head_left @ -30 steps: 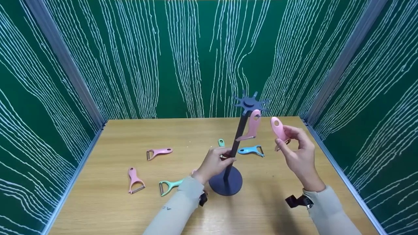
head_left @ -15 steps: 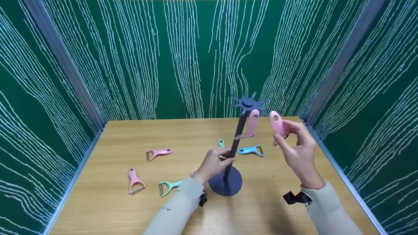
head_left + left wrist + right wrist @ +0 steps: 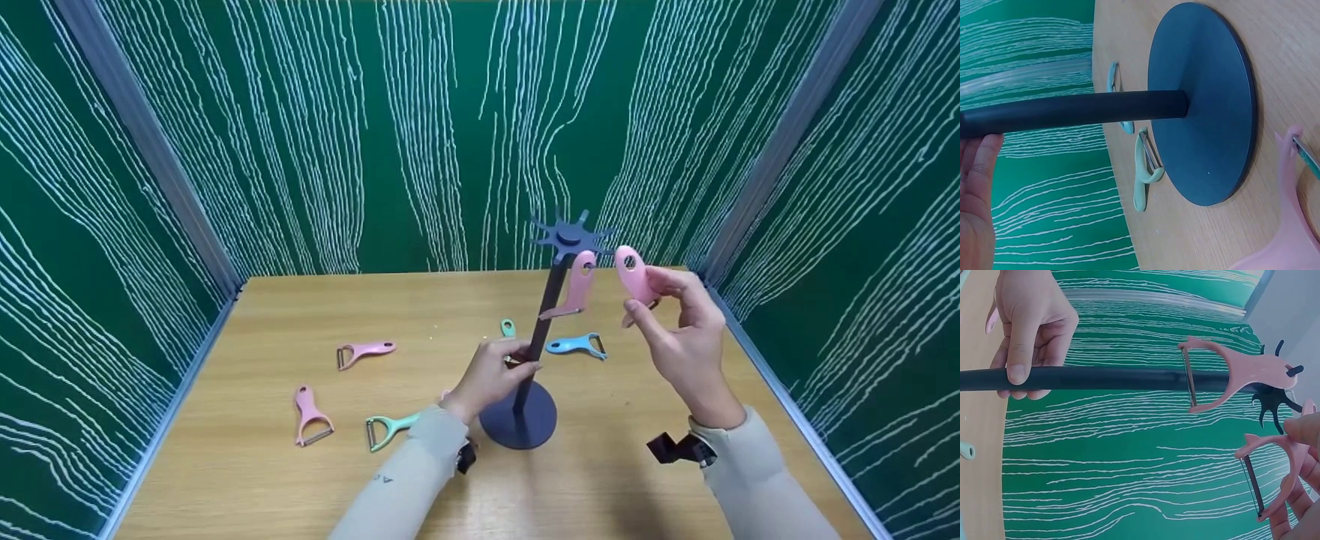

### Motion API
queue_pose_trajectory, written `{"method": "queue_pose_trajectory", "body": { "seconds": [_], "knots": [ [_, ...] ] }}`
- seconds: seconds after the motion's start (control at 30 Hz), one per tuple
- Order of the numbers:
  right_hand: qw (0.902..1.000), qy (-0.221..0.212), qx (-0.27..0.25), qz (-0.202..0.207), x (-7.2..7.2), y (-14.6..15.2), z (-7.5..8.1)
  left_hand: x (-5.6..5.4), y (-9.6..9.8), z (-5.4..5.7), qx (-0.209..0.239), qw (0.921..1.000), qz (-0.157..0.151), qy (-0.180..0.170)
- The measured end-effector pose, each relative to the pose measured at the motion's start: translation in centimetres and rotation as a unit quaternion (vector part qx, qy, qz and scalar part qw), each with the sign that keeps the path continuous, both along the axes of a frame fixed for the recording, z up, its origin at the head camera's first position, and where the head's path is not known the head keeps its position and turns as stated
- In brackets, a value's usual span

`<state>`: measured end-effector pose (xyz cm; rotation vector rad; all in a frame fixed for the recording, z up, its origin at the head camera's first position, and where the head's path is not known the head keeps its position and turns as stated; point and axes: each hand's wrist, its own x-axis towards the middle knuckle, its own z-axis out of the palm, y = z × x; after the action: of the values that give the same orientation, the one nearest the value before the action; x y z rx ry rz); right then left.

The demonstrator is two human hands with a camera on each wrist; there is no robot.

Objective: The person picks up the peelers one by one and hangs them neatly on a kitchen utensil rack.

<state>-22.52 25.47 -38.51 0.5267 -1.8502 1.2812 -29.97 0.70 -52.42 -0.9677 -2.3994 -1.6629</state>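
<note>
One pink peeler [image 3: 631,274] is held in the air above the table [image 3: 225,480], its holed handle end raised and its bladed head pointed downward. It is grasped by the right hand [image 3: 688,345], pinched between thumb and fingers near the place where handle and head are joined. Just beside it, a second pink peeler [image 3: 581,281] is hung by its handle hole on one of the hooked arms [image 3: 568,236] at the top of a dark stand [image 3: 553,292]; whether the held peeler is touched by any arm cannot be told. The stand's pole is gripped by the left hand [image 3: 487,375], the thumb laid on one side and the fingers wrapped round the other. The round base [image 3: 517,420] is rested on the table. Near the pole, a blue peeler [image 3: 574,344] is seen lying to the right, while a green peeler [image 3: 508,328] is partly hidden behind it. Farther left, another green peeler [image 3: 390,430] is partly covered by the left sleeve [image 3: 405,480], and two more pink peelers [image 3: 307,412] are laid well apart from the stand. The table is enclosed by green walls [image 3: 416,150] marked with wavy white lines.
</note>
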Motion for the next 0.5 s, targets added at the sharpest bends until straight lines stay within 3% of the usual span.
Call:
{"method": "queue_pose_trajectory", "body": {
  "seconds": [0.5],
  "knots": [
    [0.9998, 0.007, 0.004, 0.017, -1.3, -0.8, -0.2, 0.0, 0.0, 0.2, -0.005, 0.9999, 0.001, 0.012]
  ]
}}
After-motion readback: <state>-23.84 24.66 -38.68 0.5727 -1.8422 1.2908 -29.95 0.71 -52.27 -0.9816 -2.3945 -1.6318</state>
